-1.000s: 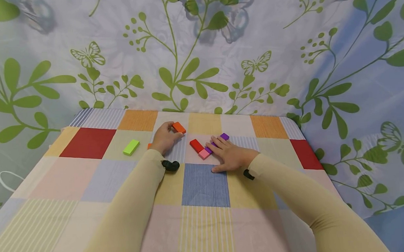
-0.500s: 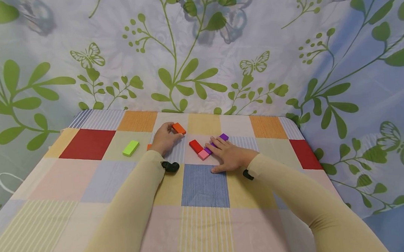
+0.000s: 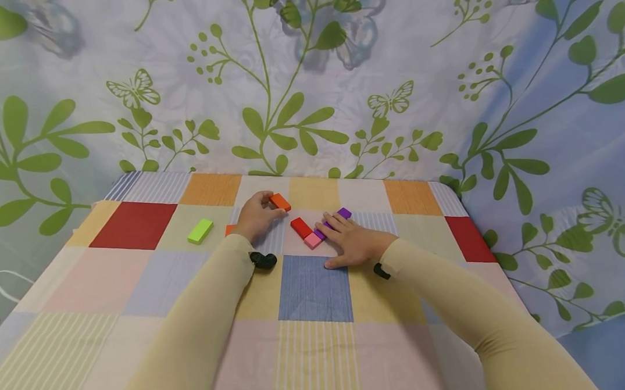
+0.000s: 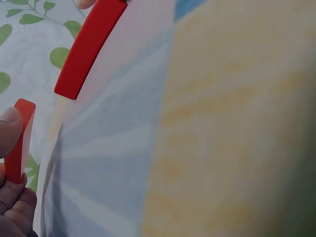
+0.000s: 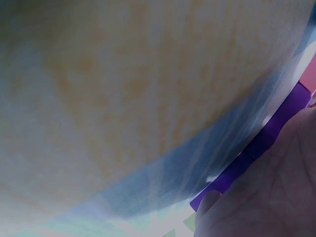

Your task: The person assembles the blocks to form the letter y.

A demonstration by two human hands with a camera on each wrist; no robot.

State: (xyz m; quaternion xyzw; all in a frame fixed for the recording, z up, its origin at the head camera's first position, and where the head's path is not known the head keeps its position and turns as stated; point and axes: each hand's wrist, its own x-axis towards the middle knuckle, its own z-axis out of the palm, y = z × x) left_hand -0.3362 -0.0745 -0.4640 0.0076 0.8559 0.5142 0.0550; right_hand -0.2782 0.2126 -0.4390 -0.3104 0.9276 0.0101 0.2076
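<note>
My left hand (image 3: 256, 216) pinches an orange block (image 3: 279, 202) between thumb and fingers. In the left wrist view that orange block (image 4: 22, 140) stands on edge, with the thumb on one side. My right hand (image 3: 357, 239) lies over a line of purple blocks (image 3: 345, 213), fingers extended and spread. Two purple blocks (image 5: 281, 116) show end to end beside the palm in the right wrist view. A pink block (image 3: 313, 241) touches the near end of the purple line. From the pink block, a red block (image 3: 301, 228) runs away to the upper left.
Another orange block (image 3: 230, 229) shows partly behind the left wrist. Farther left lies a lime green block (image 3: 200, 231). A patchwork cloth (image 3: 319, 357) covers the table, and a leaf-patterned curtain (image 3: 182, 78) hangs behind it. At the left edge is a white loop (image 3: 4, 284).
The left fingertips and the orange block have shifted very slightly to the right. The right hand stays over the purple blocks. The head view has tilted a little.
</note>
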